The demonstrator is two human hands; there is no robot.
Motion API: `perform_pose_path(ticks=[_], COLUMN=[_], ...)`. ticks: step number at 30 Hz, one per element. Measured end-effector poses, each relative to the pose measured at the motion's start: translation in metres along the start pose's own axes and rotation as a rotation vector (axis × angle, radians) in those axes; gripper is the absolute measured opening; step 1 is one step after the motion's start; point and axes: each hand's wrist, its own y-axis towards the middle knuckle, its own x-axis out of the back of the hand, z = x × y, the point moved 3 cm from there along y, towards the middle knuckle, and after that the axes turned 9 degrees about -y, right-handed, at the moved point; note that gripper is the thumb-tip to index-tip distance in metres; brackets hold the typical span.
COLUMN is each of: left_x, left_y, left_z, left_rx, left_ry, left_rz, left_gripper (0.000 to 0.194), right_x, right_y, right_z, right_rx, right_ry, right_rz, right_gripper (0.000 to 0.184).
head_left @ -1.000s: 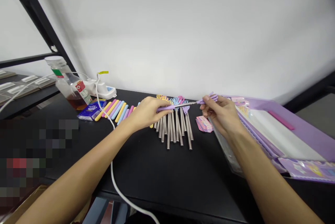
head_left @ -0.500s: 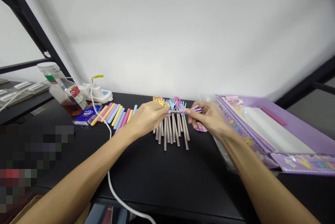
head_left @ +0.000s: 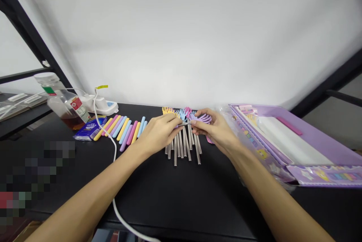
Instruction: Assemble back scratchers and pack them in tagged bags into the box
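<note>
- Purple-clawed scratcher with a thin metal rod (head_left: 204, 119) held between both hands, above the middle of the tabletop, toward its far edge; claw points right, rod runs left, roughly level.
- Right hand (head_left: 216, 130): thumb and fingers pinch the scratcher at the base of its claw.
- Left hand (head_left: 161, 132): thumb and forefinger pressed together on the other end of the scratcher; remaining fingers curled, partly hidden.
- Below and behind the hands, a fanned cluster of silvery metal tubes (head_left: 182, 151), ends toward the tabletop's near edge. At their far ends, claw heads: yellow (head_left: 167, 110), light blue (head_left: 181, 115), pink (head_left: 187, 110). Whether a hand touches this cluster, cannot tell.
- Small pink card (head_left: 209, 140) just beside the tubes, mostly covered by the right hand.
- Left of the left hand, a slanting row of rounded sticks in yellow, pink, purple and blue (head_left: 124, 130).
- Farther left, blue plastic packet (head_left: 87, 130); behind it, tilted-looking clear bottle with brown liquid (head_left: 63, 102).
- White power strip (head_left: 111, 108) near the far edge; white cable (head_left: 114, 204) runs past the near edge.
- Right part of black tabletop (head_left: 183, 200): open purple box (head_left: 311, 136), pink flat bar (head_left: 289, 125) inside.
</note>
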Motion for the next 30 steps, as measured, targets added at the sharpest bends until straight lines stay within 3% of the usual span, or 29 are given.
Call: perform_pose_path(ticks=[5,9,11,16,18,20,23,25,27,30], left_x=[0.001,0.015,0.019,0.01,0.005,0.006,0.018,0.025,0.026,0.013], left_y=[0.002,0.002,0.0,-0.003,-0.001,0.0,0.0,0.0,0.002,0.007], left_z=[0.003,0.024,0.031,0.024,0.021,0.022,0.033,0.039,0.037,0.024], left_rx=[0.015,0.18,0.22,0.127,0.076,0.082,0.201,0.257,0.211,0.034], left_ry=[0.004,0.006,0.025,0.043,0.089,0.15,0.248,0.329,0.364,0.321], left_rz=[0.015,0.066,0.071,0.01,-0.006,-0.009,-0.013,-0.045,-0.077,-0.072], left_gripper=[0.018,0.015,0.014,0.02,0.02,0.017,0.01,0.008,0.007,0.012], right_x=[-0.004,0.019,0.024,0.006,0.004,0.012,0.038,0.051,0.054,0.041], right_y=[0.005,0.014,0.016,0.013,0.012,0.011,0.011,0.011,0.01,0.01], right_z=[-0.007,-0.004,-0.002,-0.005,-0.004,0.001,0.01,0.014,0.014,0.012], right_rx=[-0.103,-0.022,0.053,0.044,0.063,0.101,0.168,0.199,0.204,0.184], right_ry=[0.186,0.435,0.511,0.414,0.393,0.43,0.515,0.508,0.465,0.436], right_rz=[0.051,-0.291,-0.374,-0.183,-0.187,-0.284,-0.504,-0.574,-0.575,-0.527], right_gripper=[0.033,0.03,0.032,0.033,0.032,0.032,0.034,0.036,0.039,0.044])
